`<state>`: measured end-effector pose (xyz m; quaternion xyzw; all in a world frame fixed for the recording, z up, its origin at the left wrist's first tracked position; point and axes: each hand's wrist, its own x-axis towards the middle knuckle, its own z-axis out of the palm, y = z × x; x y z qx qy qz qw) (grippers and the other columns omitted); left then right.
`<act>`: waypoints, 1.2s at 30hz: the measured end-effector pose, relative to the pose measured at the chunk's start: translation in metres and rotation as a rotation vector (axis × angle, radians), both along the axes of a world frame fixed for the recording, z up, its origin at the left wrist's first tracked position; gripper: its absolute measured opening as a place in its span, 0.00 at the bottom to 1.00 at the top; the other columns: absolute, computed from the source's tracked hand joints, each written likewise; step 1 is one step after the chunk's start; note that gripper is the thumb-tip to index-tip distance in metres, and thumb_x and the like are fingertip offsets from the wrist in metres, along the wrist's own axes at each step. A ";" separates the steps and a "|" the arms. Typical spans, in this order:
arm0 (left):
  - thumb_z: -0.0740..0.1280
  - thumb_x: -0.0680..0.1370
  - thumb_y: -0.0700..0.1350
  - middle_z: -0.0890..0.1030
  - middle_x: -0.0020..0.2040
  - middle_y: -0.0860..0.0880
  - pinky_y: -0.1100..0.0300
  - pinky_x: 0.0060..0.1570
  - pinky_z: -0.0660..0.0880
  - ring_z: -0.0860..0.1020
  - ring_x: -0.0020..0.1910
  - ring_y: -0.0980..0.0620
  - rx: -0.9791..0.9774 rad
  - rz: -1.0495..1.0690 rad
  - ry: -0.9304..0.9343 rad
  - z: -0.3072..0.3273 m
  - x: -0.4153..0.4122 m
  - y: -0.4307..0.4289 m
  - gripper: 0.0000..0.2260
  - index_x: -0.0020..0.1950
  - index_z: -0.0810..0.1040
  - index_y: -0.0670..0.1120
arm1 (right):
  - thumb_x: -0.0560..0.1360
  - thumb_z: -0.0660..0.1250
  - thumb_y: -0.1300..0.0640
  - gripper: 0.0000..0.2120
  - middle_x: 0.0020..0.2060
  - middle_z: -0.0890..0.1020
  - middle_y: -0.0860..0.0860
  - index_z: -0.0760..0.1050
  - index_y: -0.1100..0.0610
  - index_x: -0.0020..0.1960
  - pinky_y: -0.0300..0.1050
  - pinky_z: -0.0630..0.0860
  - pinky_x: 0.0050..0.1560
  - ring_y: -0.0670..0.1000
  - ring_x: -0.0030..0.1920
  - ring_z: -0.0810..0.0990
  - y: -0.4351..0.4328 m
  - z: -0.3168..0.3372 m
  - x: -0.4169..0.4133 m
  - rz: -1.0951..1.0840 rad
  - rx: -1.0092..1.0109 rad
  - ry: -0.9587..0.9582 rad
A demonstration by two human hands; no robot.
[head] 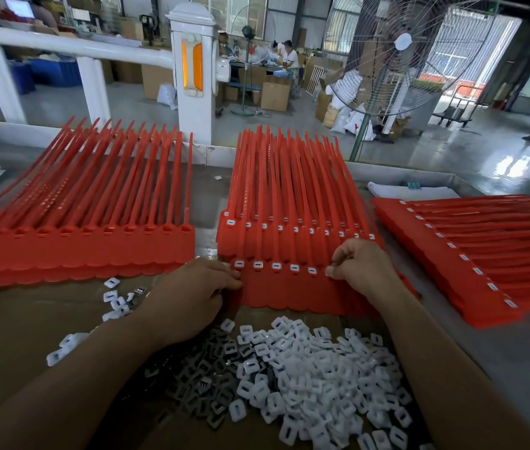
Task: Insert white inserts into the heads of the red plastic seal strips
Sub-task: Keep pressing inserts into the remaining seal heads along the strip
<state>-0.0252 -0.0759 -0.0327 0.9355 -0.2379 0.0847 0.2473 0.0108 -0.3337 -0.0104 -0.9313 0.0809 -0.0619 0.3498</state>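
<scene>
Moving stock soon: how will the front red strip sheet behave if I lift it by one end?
Probably floppy: the strip sheet has long, thin, bowing tails. Likely light, being thin plastic. Its white inserts might pop out if flexed.

Bare cardboard (23, 326) opens left of the insert pile (315, 378); strip stacks (78, 248) block beyond.

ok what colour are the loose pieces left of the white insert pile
The pieces are dark grey, beside the white inserts; head view.
</scene>
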 end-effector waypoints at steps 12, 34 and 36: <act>0.61 0.71 0.34 0.74 0.63 0.57 0.55 0.65 0.66 0.67 0.65 0.59 -0.009 -0.006 0.025 -0.001 0.002 0.001 0.20 0.58 0.78 0.50 | 0.68 0.73 0.61 0.12 0.36 0.77 0.47 0.72 0.50 0.33 0.35 0.66 0.34 0.46 0.40 0.75 -0.005 -0.003 -0.010 0.074 -0.065 -0.076; 0.60 0.72 0.33 0.75 0.62 0.58 0.66 0.64 0.61 0.67 0.64 0.61 0.002 0.008 0.009 0.003 0.001 -0.001 0.20 0.58 0.79 0.50 | 0.67 0.75 0.58 0.10 0.30 0.79 0.35 0.78 0.44 0.38 0.27 0.69 0.35 0.34 0.33 0.76 -0.004 0.037 -0.055 0.648 -0.127 0.164; 0.60 0.72 0.33 0.75 0.62 0.58 0.65 0.64 0.61 0.67 0.64 0.61 -0.001 0.007 0.009 0.004 0.000 0.000 0.20 0.58 0.78 0.50 | 0.67 0.75 0.57 0.10 0.28 0.78 0.36 0.78 0.44 0.39 0.27 0.69 0.34 0.34 0.31 0.75 0.000 0.035 -0.055 0.678 -0.163 0.235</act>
